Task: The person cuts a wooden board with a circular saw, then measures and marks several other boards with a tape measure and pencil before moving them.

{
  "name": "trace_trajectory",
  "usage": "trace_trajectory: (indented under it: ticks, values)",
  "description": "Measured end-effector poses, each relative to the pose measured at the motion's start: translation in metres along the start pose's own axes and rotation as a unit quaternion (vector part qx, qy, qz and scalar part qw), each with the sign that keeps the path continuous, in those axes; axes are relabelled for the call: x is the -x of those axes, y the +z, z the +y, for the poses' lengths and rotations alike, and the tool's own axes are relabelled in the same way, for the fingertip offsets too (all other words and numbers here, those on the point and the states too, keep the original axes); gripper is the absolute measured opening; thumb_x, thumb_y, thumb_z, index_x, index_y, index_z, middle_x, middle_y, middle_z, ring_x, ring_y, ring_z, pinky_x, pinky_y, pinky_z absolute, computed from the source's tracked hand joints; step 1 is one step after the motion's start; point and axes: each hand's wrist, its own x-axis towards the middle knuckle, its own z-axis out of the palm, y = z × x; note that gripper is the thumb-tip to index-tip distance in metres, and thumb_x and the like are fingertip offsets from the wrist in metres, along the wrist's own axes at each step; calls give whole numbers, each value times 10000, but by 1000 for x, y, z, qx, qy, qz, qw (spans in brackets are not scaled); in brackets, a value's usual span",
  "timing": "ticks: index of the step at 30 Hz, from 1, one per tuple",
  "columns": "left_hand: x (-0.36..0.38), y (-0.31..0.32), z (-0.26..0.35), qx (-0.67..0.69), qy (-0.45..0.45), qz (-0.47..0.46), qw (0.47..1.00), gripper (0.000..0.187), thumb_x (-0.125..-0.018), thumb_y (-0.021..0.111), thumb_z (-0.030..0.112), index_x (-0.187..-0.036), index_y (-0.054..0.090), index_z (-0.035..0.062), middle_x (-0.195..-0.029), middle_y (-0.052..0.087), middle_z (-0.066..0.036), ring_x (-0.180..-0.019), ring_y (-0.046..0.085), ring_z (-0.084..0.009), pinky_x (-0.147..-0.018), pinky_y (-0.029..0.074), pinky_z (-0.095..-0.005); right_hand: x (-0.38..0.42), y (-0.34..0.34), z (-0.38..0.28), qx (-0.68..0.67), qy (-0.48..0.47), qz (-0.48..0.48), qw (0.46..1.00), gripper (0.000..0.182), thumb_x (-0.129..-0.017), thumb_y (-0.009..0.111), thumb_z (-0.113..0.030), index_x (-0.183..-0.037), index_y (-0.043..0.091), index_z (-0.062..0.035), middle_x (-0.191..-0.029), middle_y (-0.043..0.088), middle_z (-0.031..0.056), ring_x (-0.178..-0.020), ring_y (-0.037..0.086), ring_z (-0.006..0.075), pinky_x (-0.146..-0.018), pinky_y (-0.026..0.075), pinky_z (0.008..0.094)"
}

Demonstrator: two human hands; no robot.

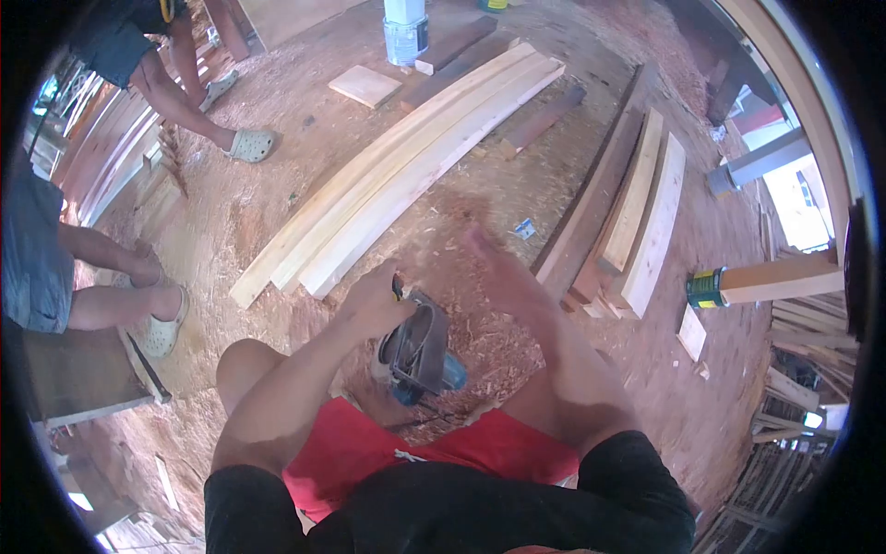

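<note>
My left hand (377, 300) is closed on a belt sander (420, 349), a handheld power tool with a dark grey body and a blue part. It is low between my knees, above the shavings, with its cord trailing toward me. My right hand (475, 247) reaches forward over the shavings, smeared by motion, so its fingers cannot be made out. Just beyond my left hand lie several pale planks (397, 171) side by side.
To the right lie more planks (637, 222), dark and pale. A small blue packet (524, 229) rests on the shavings. Posts stand in a white bucket (406, 42) and a green can (706, 288). Two people in clogs (251, 145) stand at the left.
</note>
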Motion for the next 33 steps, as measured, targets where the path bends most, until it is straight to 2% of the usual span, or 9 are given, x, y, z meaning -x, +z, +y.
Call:
trace_trajectory:
  ticks: [1,7,13,16,19,28,33]
  values:
    - [0,0,0,0,1,1,1000,691,-778,773,248,-1390,535,35,-1124,693,-169,-1070,677,-349,-940,531,-430,-1,0,-1,7,2,2,1000,847,-837,500,119,-1634,292,-77,-1705,261,148,-1463,449,367,-1221,387,394]
    - [3,-4,5,0,7,-7,1000,664,-798,764,241,-1385,534,35,-1104,689,-173,-1060,680,-356,-933,531,-437,0,-7,-19,-53,9,12,998,822,-844,465,126,-1627,308,-69,-1712,254,129,-1528,348,332,-1260,327,402]
    - [1,-1,-2,7,15,-4,1000,652,-800,766,239,-1374,534,37,-1082,685,-169,-1044,681,-359,-923,531,-441,-4,1,-4,3,-37,31,999,817,-854,451,126,-1631,302,-77,-1712,249,129,-1526,347,329,-1264,323,395]
    - [1,-1,-4,4,20,-6,1000,664,-798,771,236,-1386,530,45,-1083,686,-167,-1051,682,-353,-929,530,-443,-4,-2,-11,-14,-23,18,999,808,-865,434,122,-1635,293,-79,-1711,248,136,-1528,341,330,-1267,320,395]
    - [3,-9,3,-1,7,-32,999,715,-811,751,276,-1420,490,8,-1157,682,-233,-1114,669,-412,-972,531,-473,-5,-2,-11,-16,-28,12,999,803,-871,424,120,-1637,281,-74,-1711,241,145,-1533,329,330,-1268,318,397]
    - [3,-9,2,1,2,-25,1000,686,-799,758,269,-1384,508,14,-1128,685,-237,-1097,671,-416,-955,533,-480,-8,4,-7,-3,-56,29,998,771,-889,406,110,-1631,282,-58,-1700,261,163,-1515,355,351,-1263,327,409]
    - [5,-14,9,-5,-6,-29,1000,677,-800,765,266,-1367,508,2,-1134,681,-234,-1104,667,-415,-957,531,-478,-6,0,-15,-13,-33,15,999,739,-906,400,93,-1624,294,-49,-1695,271,168,-1512,355,359,-1265,323,413]
